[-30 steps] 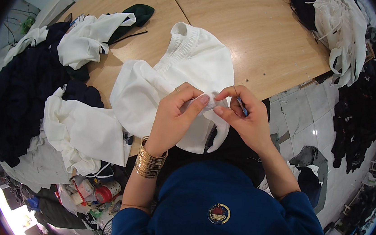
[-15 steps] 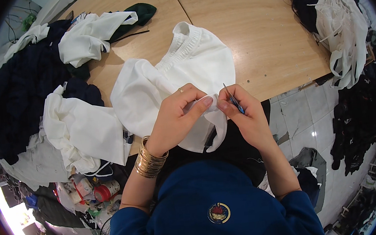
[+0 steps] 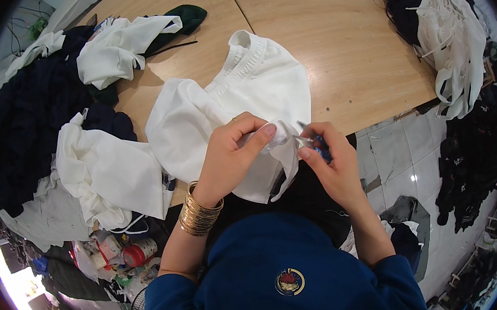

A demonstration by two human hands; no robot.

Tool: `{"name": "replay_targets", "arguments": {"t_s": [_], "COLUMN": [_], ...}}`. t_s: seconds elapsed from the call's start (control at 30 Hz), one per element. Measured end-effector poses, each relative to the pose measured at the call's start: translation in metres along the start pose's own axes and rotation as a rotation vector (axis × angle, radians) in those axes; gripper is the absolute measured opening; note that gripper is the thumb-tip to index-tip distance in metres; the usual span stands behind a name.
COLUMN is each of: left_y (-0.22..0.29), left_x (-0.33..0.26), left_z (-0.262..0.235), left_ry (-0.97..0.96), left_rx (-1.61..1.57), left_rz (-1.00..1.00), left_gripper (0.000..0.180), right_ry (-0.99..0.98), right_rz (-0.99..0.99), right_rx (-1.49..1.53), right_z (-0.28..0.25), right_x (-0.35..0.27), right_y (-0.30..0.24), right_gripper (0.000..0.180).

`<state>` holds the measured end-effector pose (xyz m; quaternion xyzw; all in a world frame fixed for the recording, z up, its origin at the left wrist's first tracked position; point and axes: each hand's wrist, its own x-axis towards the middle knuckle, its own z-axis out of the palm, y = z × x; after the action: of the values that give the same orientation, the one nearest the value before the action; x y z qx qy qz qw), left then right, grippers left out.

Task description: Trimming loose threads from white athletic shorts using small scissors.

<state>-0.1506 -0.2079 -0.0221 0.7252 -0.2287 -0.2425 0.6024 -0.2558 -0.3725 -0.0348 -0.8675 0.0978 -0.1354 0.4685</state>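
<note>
White elastic-waisted trousers or shorts [image 3: 270, 72] lie over the front edge of the table, their gathered waistband toward the far side. My left hand [image 3: 233, 150] pinches a bunched hem of the garment between thumb and fingers, and a rounded fold of cloth stands up beside the thumb. In my right hand [image 3: 332, 159] is a small pair of blue-handled thread snips [image 3: 321, 145]. The blades are spread apart and point left, close to the held hem. I cannot tell whether they touch the cloth.
Wooden table [image 3: 320, 34]. Dark blue clothes [image 3: 35, 116] and a folded white garment [image 3: 115, 168] are heaped on the left. A bundle of white cloth [image 3: 456, 39] hangs off the right edge, above black garments [image 3: 476, 157]. A red-lidded container [image 3: 138, 253] sits low on the left.
The snips have turned from upright to leftward and their blades have spread. My right hand has dropped slightly away from the cloth. My left hand still pinches the hem, now showing more of it.
</note>
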Motion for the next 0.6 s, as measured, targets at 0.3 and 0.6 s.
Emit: {"name": "replay_targets", "arguments": {"t_s": [0.3,0.6], "left_y": [0.002,0.001], "left_x": [-0.002,-0.004], "left_z": [0.002,0.004], "left_ry": [0.035,0.058], "left_rx": [-0.009,-0.029], "left_rz": [-0.022,-0.033], "left_gripper": [0.023,0.024], "right_ry": [0.055,0.080], "right_rz": [-0.154,-0.201], "right_rx": [-0.196,-0.263], "right_z": [0.007,0.012], "right_x": [0.001,0.002], "right_y": [-0.002,-0.005], "right_gripper": [0.025,0.028]}}
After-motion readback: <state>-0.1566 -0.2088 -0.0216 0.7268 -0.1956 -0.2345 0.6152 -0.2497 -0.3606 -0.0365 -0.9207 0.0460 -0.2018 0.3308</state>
